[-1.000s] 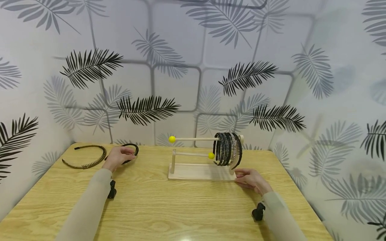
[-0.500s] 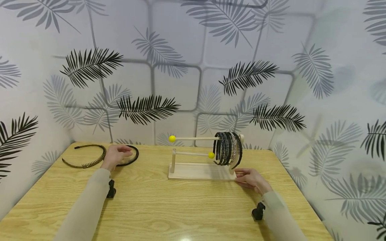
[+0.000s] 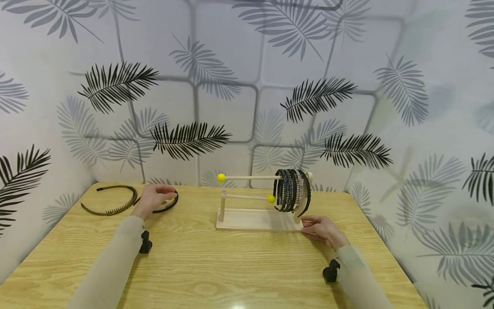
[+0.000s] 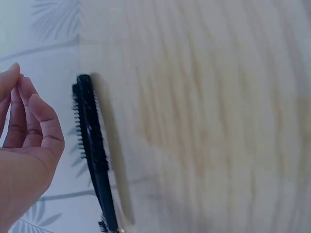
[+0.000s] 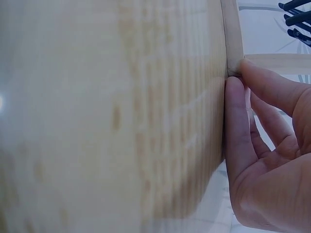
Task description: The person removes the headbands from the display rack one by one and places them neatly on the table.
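On the left of the table lies a black toothed headband [image 3: 170, 207], partly hidden in the head view by my left hand [image 3: 153, 199]. The left wrist view shows that hand [image 4: 34, 131] apart from the black headband [image 4: 92, 121], its fingers loosely bent, nothing between them. My right hand [image 3: 323, 229] holds the right end of a wooden headband stand [image 3: 247, 219]. In the right wrist view, thumb and index finger of this hand [image 5: 272, 141] pinch the corner of the stand's base [image 5: 234, 34]. Several dark and glittery headbands [image 3: 289, 191] hang at the stand's right.
A brown toothed headband [image 3: 135, 196] lies further left on the wooden table [image 3: 216, 266]. Two rods of the stand end in yellow balls [image 3: 221, 177] pointing left. A leaf-patterned wall covering [image 3: 231, 107] rises behind and on both sides.
My left hand drew back slightly from the black headband, then moved a little right over it again, now covering its far part. The right hand and the stand have stayed put.
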Action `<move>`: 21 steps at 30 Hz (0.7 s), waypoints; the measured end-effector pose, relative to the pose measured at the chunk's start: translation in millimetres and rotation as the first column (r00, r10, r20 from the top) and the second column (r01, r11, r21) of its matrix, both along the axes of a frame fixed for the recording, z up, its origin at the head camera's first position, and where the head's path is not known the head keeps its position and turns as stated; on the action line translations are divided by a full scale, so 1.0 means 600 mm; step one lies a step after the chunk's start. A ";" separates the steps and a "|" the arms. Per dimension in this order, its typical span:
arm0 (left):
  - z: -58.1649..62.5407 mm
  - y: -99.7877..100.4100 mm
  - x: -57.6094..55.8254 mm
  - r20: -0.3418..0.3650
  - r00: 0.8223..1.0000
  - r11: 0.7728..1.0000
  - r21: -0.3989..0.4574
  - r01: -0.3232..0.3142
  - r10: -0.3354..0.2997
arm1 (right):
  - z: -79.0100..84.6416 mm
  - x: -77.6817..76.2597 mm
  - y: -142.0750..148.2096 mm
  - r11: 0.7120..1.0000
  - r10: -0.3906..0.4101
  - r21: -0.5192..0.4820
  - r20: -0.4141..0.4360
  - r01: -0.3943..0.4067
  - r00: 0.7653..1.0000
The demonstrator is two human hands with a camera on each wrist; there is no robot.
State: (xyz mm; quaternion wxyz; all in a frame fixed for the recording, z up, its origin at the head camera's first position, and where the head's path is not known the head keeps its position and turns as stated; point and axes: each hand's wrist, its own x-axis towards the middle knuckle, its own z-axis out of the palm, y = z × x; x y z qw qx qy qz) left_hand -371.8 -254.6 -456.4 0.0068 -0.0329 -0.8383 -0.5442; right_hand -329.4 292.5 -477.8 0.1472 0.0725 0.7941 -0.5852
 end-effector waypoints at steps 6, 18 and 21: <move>0.009 0.019 0.002 -0.009 1.000 0.999 0.049 0.023 -0.022 | -0.001 0.002 0.002 1.000 -0.007 -0.014 -0.006 0.007 1.000; 0.036 0.056 0.010 -0.072 0.997 0.996 0.086 0.003 0.003 | 0.002 0.004 0.001 1.000 0.004 -0.003 -0.002 -0.004 1.000; 0.043 0.063 0.012 -0.100 0.995 0.995 0.102 0.008 0.002 | 0.005 0.005 0.000 1.000 0.006 -0.011 -0.002 -0.006 1.000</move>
